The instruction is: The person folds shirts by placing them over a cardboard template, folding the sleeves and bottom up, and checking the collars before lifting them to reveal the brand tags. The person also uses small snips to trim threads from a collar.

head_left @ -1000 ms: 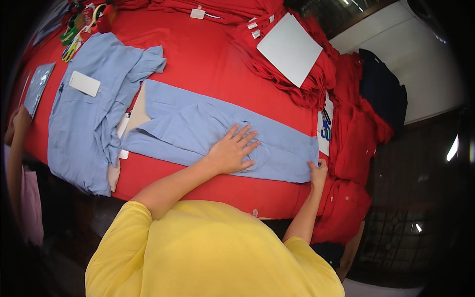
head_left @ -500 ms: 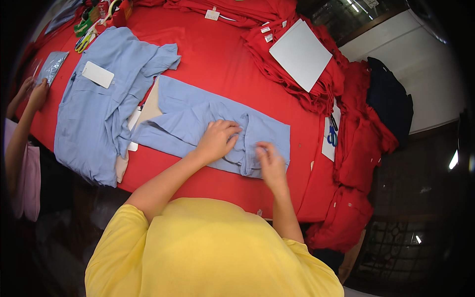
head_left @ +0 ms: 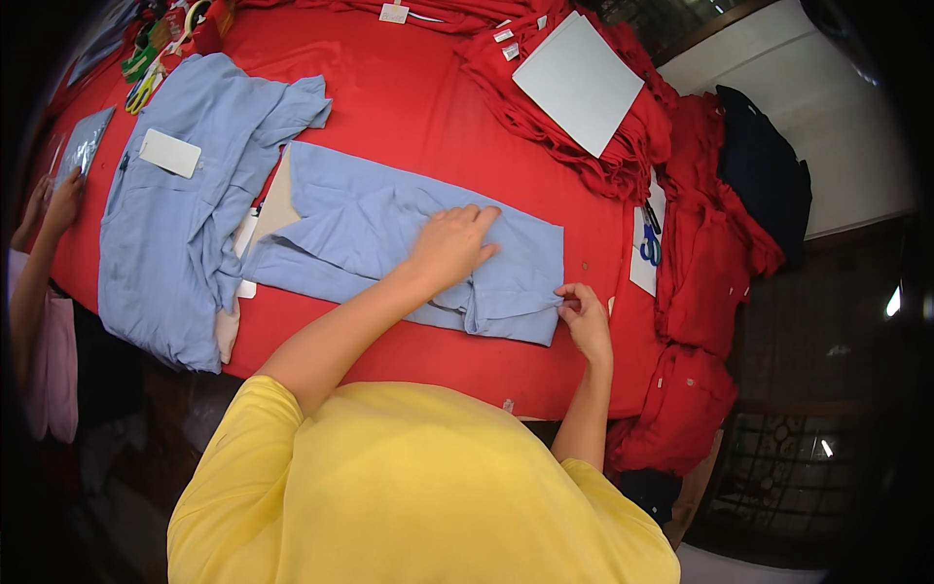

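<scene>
A light blue garment (head_left: 365, 209) lies folded into a long rectangle in front of me. Beige card (head_left: 277, 206) shows at its left end. My left hand (head_left: 455, 245) rests flat on the cloth right of the middle, fingers stretched out. At the lower right end, my right hand (head_left: 587, 313) pinches the edge of the garment between thumb and fingers. Beneath the left hand, part of a crosswise fold is hidden.
Left lies a loose blue garment pile (head_left: 185, 248) with a white tag (head_left: 170, 153). Stacked red garments (head_left: 506, 83) bear white sheets (head_left: 579, 83). Blue-handled scissors (head_left: 650, 246) lie right; yellow-handled scissors (head_left: 142, 92) far left. A co-worker's hands (head_left: 60, 200) hold a plastic-wrapped packet (head_left: 85, 146).
My right hand has moved right, from on top of the cloth to its right edge, and now pinches it. My left hand has slid right and slightly away. The right-hand fold looks flatter.
</scene>
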Available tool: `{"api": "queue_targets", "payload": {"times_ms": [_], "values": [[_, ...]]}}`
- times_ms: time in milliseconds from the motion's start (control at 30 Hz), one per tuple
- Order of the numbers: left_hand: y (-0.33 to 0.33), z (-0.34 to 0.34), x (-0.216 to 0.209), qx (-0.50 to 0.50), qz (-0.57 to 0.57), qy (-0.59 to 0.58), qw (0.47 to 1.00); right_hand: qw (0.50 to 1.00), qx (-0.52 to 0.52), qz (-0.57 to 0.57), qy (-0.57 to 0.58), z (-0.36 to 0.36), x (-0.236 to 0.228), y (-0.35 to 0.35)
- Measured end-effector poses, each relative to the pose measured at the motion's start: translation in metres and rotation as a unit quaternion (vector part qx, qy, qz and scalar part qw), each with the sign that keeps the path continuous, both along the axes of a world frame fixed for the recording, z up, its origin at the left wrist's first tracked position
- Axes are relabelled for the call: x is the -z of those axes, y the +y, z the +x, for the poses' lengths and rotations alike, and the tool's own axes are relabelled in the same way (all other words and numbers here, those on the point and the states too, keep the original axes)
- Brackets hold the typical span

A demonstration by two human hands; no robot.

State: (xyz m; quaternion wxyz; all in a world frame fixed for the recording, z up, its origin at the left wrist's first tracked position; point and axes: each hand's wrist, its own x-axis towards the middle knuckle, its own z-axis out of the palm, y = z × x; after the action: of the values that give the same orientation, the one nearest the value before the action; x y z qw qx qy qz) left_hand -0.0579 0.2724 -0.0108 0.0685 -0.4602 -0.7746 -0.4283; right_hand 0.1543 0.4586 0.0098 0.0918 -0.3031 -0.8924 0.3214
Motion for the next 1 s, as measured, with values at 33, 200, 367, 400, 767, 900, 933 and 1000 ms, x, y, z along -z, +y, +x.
{"api": "queue_targets", "payload": {"times_ms": [33,200,367,400,767,900,933,1000], "values": [[0.006,-0.001,0.002,0.025,-0.003,0.012,1.000,1.000,0.010,0.009,0.016,0.000,0.005,-0.001],[0.015,-0.007,-0.012,0.028,0.008,-0.045,0.999,0.992,0.072,-0.002,0.107,0.003,0.023,-0.008],[0.003,-0.006,-0.015,-0.047,-0.025,0.112,0.992,0.979,0.043,0.102,0.172,-0.006,0.022,-0.027],[-0.001,0.001,-0.012,0.002,-0.048,0.103,0.994,0.971,0.031,0.142,0.190,-0.006,0.024,-0.028],[-0.036,0.002,0.017,0.198,-0.146,0.052,0.968,0.982,0.142,-0.052,0.109,0.034,0.034,-0.039],[-0.046,0.019,-0.009,0.221,-0.113,0.065,0.966,0.978,0.129,-0.104,0.130,0.032,0.040,-0.037],[-0.048,0.023,-0.010,0.239,-0.111,0.081,0.961,0.979,0.120,-0.085,0.139,0.025,0.035,-0.042],[-0.051,0.027,-0.008,0.261,-0.093,0.095,0.956,0.978,0.142,-0.067,0.137,0.023,0.040,-0.042]]}}
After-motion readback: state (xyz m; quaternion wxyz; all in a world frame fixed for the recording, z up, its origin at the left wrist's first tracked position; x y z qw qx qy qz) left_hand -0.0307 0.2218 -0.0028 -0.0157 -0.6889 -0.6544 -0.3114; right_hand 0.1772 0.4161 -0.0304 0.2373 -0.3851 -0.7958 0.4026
